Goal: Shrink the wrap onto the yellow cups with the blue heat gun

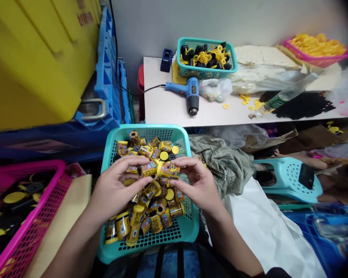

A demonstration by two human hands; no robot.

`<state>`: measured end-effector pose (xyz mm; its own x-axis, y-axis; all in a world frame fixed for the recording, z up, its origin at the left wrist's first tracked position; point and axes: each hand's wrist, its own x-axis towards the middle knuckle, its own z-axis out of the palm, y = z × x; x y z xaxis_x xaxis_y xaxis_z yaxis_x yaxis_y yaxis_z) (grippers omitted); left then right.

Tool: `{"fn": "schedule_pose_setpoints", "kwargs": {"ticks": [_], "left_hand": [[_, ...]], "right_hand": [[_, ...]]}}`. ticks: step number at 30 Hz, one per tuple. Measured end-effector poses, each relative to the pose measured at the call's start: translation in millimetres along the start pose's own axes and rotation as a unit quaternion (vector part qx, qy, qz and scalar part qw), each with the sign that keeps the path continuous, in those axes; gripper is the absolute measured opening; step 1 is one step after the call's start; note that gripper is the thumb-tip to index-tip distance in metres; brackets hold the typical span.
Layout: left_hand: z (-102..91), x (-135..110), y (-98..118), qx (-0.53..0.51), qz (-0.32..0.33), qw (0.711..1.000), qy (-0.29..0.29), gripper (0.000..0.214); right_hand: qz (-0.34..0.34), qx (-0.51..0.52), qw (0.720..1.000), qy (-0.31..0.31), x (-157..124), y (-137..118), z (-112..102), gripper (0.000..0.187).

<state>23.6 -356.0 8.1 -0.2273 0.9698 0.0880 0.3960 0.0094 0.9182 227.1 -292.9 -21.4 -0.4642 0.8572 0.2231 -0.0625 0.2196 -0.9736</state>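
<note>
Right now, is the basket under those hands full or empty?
Partly full: yellow tubs are piled in the basket, but bare mesh shows beside them.

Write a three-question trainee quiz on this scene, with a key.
1. True or false: the blue heat gun lies on the white table.
2. Which colour is the basket beneath the left hand and right hand?
A) pink
B) teal
C) black
3. Short answer: what are the two hands holding?

Key:
1. True.
2. B.
3. Small printed containers.
</note>
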Motion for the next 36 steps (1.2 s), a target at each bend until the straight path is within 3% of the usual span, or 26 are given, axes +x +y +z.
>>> {"fn": "schedule_pose_setpoints", "kwargs": {"ticks": [3,5,7,9,11,13,15,17,19,22,25,27,33,36], "left_hand": [[0.9,2,6,0.048,0.088,0.995,0.006,0.024],[5.2,5,13,0.061,0.112,0.992,-0.002,0.023],[18.3,10,22,0.046,0.105,0.993,-0.012,0.022],[41.9,14,33,0.020,0.096,0.995,-0.033,0.023],[70.5,17,44,0.027,0.115,0.988,-0.096,0.036],[93.3,19,53,0.084,0.154,0.965,-0.194,0.058],[100.7,25,56,0.164,0.185,0.931,-0.269,0.067],[90.8,39,48,0.249,0.181,0.907,-0.287,0.048],[70.7,62,32,0.352,0.138,0.888,-0.263,0.030],[44.0,104,-1,0.483,0.076,0.844,-0.221,0.036],[37.5,131,-26,0.513,0.077,0.819,-0.244,0.038],[41.4,135,-35,0.527,0.083,0.807,-0.253,0.033],[47.8,129,-41,0.530,0.119,0.791,-0.281,0.021],[39.3,132,-28,0.525,0.127,0.796,-0.273,0.035]], "right_hand": [[-0.038,0.013,0.999,0.017,-4,2,-3,0.031],[-0.032,0.002,0.999,0.029,-10,2,-8,0.030],[-0.020,-0.022,0.998,0.055,-20,1,-17,0.032],[-0.027,-0.045,0.991,0.123,-32,1,-35,0.036],[-0.047,-0.091,0.971,0.216,-45,4,-62,0.039],[-0.024,-0.213,0.942,0.257,-54,13,-94,0.046],[0.049,-0.390,0.896,0.205,-55,23,-121,0.057],[0.074,-0.486,0.858,0.149,-45,32,-131,0.063],[0.062,-0.495,0.860,0.103,-22,37,-117,0.058],[0.072,-0.479,0.875,-0.013,29,38,-65,0.042],[0.071,-0.480,0.870,-0.088,72,41,-13,0.034],[0.071,-0.482,0.866,-0.108,85,44,5,0.029],[0.070,-0.428,0.896,-0.096,54,42,8,0.044],[0.049,-0.349,0.934,-0.064,28,35,11,0.047]]}}
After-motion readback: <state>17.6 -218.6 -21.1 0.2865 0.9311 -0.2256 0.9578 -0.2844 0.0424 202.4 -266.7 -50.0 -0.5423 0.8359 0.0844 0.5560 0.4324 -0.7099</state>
